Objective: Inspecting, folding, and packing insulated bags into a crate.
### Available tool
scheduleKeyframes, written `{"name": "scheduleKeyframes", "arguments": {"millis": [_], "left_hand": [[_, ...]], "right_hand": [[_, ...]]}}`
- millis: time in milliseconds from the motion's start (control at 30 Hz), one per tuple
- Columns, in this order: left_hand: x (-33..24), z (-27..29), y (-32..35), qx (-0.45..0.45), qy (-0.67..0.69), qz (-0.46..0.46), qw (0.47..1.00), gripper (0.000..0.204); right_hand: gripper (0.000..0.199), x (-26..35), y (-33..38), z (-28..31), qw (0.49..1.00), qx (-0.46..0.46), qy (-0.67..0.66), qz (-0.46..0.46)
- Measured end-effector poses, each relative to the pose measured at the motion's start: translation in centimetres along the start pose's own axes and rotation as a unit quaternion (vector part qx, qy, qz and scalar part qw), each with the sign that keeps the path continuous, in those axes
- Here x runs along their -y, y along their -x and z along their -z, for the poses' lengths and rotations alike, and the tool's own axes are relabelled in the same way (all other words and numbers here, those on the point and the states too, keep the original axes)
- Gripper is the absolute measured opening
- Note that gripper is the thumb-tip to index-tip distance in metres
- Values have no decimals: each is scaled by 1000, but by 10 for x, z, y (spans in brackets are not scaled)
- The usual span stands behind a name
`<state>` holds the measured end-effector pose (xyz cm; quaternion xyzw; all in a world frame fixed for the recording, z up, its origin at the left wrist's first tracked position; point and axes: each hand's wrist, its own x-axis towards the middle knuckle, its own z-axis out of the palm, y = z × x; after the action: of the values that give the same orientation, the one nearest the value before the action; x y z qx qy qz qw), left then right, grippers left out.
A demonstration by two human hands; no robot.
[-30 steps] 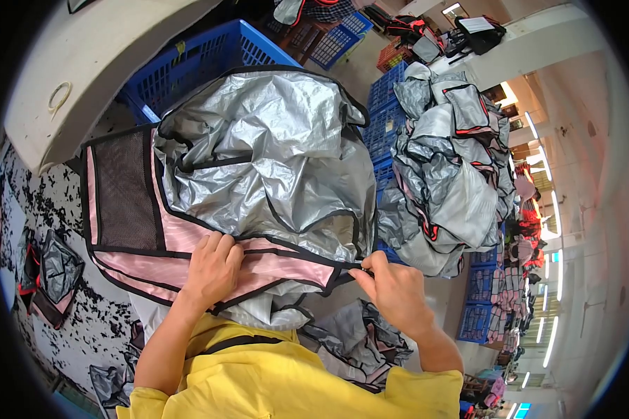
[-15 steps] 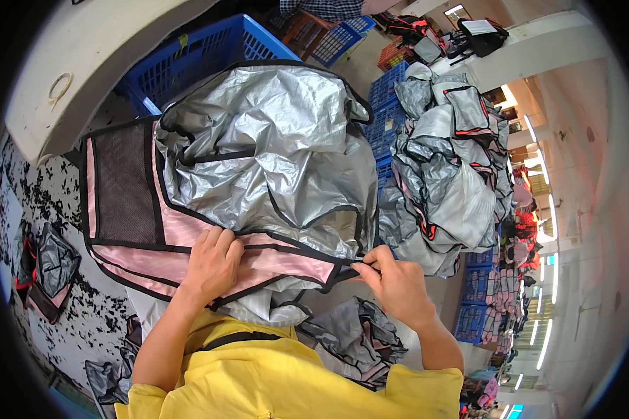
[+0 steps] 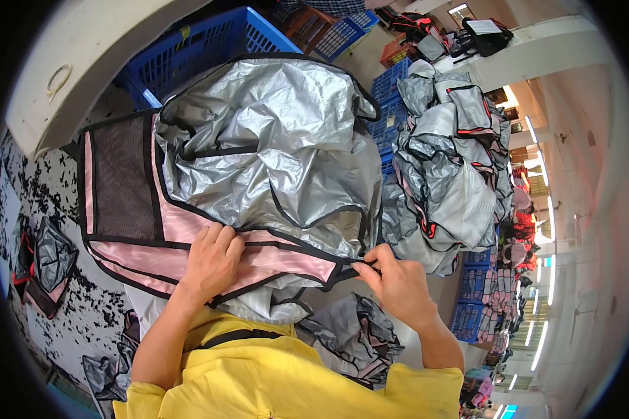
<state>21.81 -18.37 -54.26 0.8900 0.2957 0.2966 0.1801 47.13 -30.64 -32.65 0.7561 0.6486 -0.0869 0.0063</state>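
While left hand (image 3: 215, 262) grips pink panel (image 3: 283, 261), right hand (image 3: 395, 283) pinching black trim (image 3: 342, 262), silver lining (image 3: 300, 133) toward twelve o'clock from both.

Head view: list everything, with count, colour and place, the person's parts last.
Lined fabric piece: one, silver, pink, black-edged, centre
Mesh panel: one, dark brown, its left end
Loose pieces: several, mostly silver, left, bottom centre
Heaped pieces: many, mostly silver, right of centre
Crates: several, mostly blue, top, right
Scraps: many, black, left
Ring: one, pale yellow, upper left
Lamps: several, white, far right
Shirt: one, yellow, bottom
Left hand: one, bare, on lined fabric piece
Right hand: one, bare, pinching its edge
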Motion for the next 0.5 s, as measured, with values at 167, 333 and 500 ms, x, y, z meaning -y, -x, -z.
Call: {"name": "scheduleKeyframes", "arguments": {"millis": [167, 333, 500], "left_hand": [[0, 1, 0, 9, 1, -1, 1000, 11], [2, 0, 2, 16, -4, -5, 1000, 12], [4, -2, 2, 23, -8, -14, 1000, 12]], "right_hand": [[27, 10, -5, 3, 998, 16, 58, 5], [33, 12, -10, 3, 996, 35, 85, -1], [38, 9, -19, 4, 992, 86, 93, -17]]}}
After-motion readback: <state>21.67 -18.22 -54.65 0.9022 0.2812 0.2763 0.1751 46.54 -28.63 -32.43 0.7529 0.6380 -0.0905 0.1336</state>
